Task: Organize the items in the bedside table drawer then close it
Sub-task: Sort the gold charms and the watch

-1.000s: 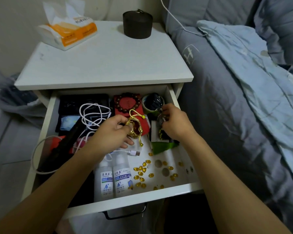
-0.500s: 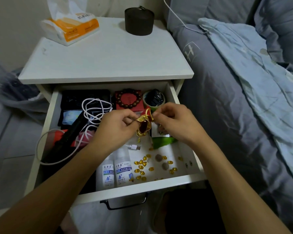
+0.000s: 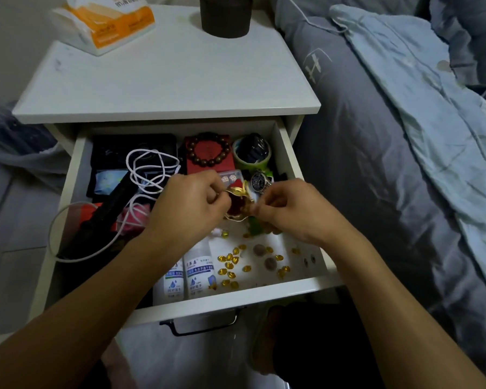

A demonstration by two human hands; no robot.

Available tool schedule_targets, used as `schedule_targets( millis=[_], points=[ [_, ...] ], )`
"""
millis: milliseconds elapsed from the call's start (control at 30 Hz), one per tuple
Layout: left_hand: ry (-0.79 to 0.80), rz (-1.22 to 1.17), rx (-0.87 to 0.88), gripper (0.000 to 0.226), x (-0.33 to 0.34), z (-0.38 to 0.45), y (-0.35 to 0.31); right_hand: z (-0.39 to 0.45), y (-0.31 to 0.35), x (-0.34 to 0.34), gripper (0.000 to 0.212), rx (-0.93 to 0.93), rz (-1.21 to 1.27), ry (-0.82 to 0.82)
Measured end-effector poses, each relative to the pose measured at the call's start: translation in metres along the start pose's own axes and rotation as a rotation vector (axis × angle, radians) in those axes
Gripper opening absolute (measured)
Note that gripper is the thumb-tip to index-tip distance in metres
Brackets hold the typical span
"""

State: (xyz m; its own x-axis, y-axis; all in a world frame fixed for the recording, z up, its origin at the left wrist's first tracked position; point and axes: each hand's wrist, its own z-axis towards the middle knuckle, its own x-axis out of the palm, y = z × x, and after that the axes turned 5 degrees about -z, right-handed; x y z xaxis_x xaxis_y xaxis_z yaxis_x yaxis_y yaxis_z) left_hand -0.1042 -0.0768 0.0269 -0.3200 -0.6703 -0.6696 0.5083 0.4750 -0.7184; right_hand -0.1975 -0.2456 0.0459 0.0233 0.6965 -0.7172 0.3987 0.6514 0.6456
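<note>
Gold-trimmed red fabric pouch [image 3: 237, 204] pinched between left hand [image 3: 190, 207] and right hand [image 3: 288, 210], fingers curled on opposite edges. Held above open white wooden drawer [image 3: 225, 300]. Small yellow capsules [image 3: 230, 266] scattered loose beside 2 white plastic bottles [image 3: 187, 273].

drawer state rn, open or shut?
Open. The drawer is pulled well out from under the bedside table top, its contents in plain view; both hands work above it.

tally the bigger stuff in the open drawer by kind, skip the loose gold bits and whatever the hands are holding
white bottles: 2
bead bracelet: 1
wristwatch: 1
tape roll: 1
white cable: 1
Total: 6 counted. The dark items on the left side of the drawer are too unclear to sort.
</note>
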Motion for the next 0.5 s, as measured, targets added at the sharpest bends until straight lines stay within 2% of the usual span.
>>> schedule_targets(
  millis=[167,267,367,500],
  points=[
    [-0.054,-0.157,-0.206,0.007,0.0,0.007,0.014,0.01,-0.011,0.011,0.013,-0.01,-0.486,0.207],
    [-0.046,-0.195,-0.237,0.007,0.003,0.01,0.016,0.017,-0.008,0.026,0.029,-0.032,-0.718,0.302],
    [-0.033,-0.199,-0.23,0.007,0.005,0.012,0.016,0.023,-0.007,0.034,0.041,-0.066,-0.855,0.325],
    [-0.024,-0.206,-0.224,0.007,0.007,0.012,0.018,0.027,-0.005,0.041,0.042,-0.117,-0.995,0.408]
  ],
)
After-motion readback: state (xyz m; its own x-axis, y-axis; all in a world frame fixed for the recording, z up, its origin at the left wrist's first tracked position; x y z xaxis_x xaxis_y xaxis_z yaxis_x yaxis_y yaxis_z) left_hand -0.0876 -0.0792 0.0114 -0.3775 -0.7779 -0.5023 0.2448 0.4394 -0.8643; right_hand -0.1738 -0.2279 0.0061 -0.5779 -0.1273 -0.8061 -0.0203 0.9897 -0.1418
